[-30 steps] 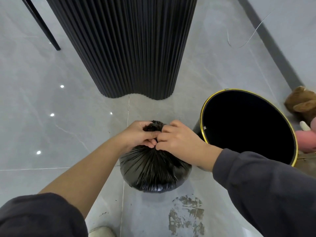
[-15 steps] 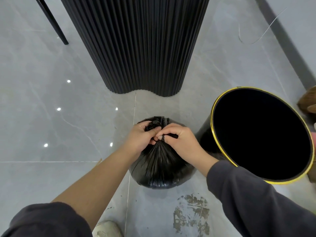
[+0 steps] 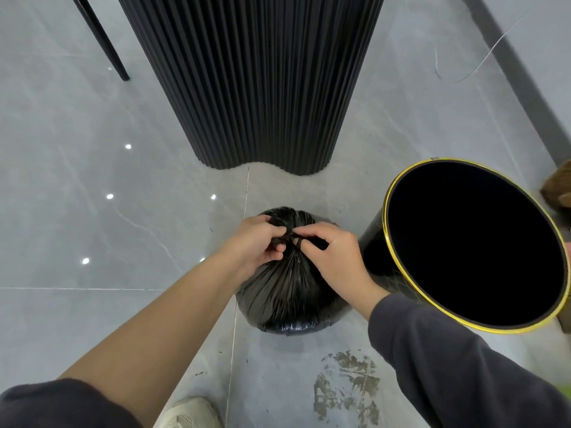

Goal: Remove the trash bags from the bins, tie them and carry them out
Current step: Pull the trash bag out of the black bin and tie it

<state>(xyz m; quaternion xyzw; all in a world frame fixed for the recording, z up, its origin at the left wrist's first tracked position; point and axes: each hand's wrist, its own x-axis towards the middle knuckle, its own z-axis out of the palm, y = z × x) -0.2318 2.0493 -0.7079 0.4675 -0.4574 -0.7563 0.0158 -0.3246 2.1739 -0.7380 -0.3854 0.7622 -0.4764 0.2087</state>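
Head view. Floor point(image 3: 92, 211): glossy grey tile, with 1 scuffed stain point(image 3: 346, 387) near its lower edge. Black fluted column point(image 3: 256, 81) stands at the far side. Black gold-rimmed bin point(image 3: 370, 257) stands upright toward the right edge. Trash bag point(image 3: 287, 298): black, on the floor just beside the bin. Left hand point(image 3: 250, 245) and right hand point(image 3: 336, 257): both grips curled, pinching the bag's twisted neck from opposite sides.
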